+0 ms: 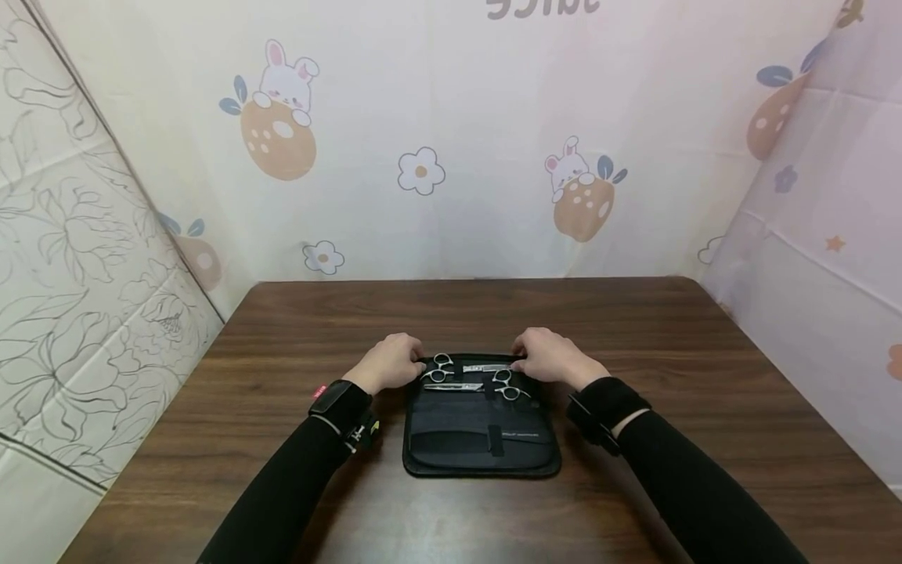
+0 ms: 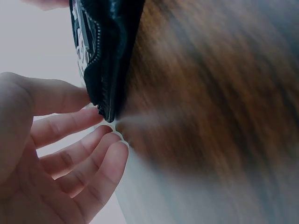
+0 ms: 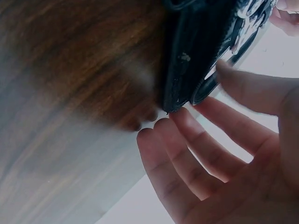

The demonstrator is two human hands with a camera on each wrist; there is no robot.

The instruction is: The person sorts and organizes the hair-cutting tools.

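Observation:
A black zippered scissors case (image 1: 451,411) lies unfolded on the wooden table. Two pairs of silver scissors sit in its far half: one pair has its finger rings (image 1: 441,368) at the left, the other has its rings (image 1: 509,385) at the right. My left hand (image 1: 389,363) pinches the far left corner between thumb and index finger, the other fingers loosely bent beside it. At the far right corner, my right hand (image 1: 557,359) holds the edge, thumb on the inner face and index finger at the rim. In the right wrist view the zipper edge (image 3: 205,91) shows near those fingertips.
The brown wooden table (image 1: 282,486) spreads around the case on all sides. A pale curtain with rabbit prints (image 1: 423,94) hangs behind its far edge, and a flower-patterned panel (image 1: 84,258) stands at the left. Both forearms wear black sleeves and wrist straps.

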